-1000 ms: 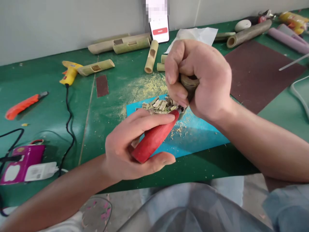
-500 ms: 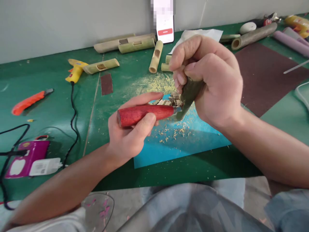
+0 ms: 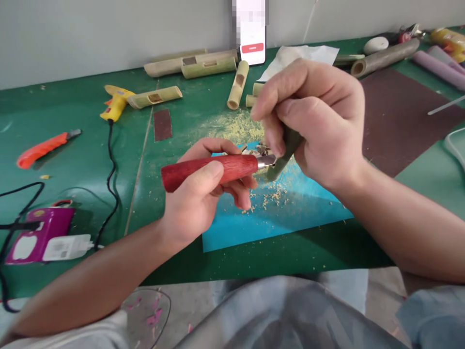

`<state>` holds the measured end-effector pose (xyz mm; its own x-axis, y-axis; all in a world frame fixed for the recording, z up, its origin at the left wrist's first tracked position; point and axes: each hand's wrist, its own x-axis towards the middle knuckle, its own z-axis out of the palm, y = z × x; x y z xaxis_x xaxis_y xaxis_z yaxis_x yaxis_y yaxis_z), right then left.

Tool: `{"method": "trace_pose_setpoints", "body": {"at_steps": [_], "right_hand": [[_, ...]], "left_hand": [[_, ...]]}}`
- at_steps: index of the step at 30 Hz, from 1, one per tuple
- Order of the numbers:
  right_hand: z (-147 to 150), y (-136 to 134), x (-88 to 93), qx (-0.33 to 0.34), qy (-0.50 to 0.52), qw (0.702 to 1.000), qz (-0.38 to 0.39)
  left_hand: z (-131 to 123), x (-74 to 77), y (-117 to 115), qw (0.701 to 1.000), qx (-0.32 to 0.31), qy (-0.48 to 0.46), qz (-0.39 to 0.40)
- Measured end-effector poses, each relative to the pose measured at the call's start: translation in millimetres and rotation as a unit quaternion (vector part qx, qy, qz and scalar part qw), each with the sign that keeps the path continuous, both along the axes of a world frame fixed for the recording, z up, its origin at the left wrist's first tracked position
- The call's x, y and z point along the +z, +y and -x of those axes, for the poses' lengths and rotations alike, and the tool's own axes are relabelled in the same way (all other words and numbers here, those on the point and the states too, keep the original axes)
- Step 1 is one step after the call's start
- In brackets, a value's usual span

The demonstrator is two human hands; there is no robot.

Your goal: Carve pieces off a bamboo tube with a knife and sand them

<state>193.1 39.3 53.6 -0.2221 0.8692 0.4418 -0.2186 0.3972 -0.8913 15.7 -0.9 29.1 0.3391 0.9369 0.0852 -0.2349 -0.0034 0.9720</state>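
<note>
In the head view, my left hand point(image 3: 192, 203) is closed around a carving knife point(image 3: 210, 170) with a red wooden handle, the thumb lying along its side. Its short metal blade points right and meets the edge of a dark green bamboo piece point(image 3: 285, 157). My right hand point(image 3: 327, 121) grips that piece, which slants downward, its upper part hidden by the fingers. Beneath both hands is a blue sheet point(image 3: 232, 232) strewn with pale shavings. Small cut chips point(image 3: 262, 148) lie just behind the blade, partly covered.
Cut bamboo tubes point(image 3: 209, 68) and a phone point(image 3: 253, 48) stand along the wall. To the left are a yellow glue gun point(image 3: 116, 104), an orange utility knife point(image 3: 45, 150) and a purple box point(image 3: 60, 223). Brown sandpaper point(image 3: 395, 116) lies at the right.
The knife has drawn back to the left, showing more of its blade. My left fingers have spread lower beneath the handle. My right hand still holds the bamboo, its fingers slightly shifted.
</note>
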Motion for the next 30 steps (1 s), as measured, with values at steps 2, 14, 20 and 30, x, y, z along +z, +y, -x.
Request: {"method": "trace_pose_setpoints", "body": {"at_steps": [2, 14, 20, 30], "right_hand": [[2, 4, -3.5, -0.001, 0.036, 0.999, -0.014], [5, -6, 3.4, -0.019, 0.028, 0.999, 0.032], [8, -8, 2.1, -0.047, 0.03, 0.998, 0.037], [14, -4, 4.7, -0.029, 0.068, 0.997, 0.036]], "left_hand": [[-1, 0.2, 1, 1.0, -0.003, -0.005, 0.012], [4, 3.9, -11, 0.952, 0.022, 0.222, -0.208], [-1, 14.6, -10, 0.919, 0.006, 0.314, -0.238], [1, 0.8, -4, 0.898, -0.021, 0.31, -0.311]]}}
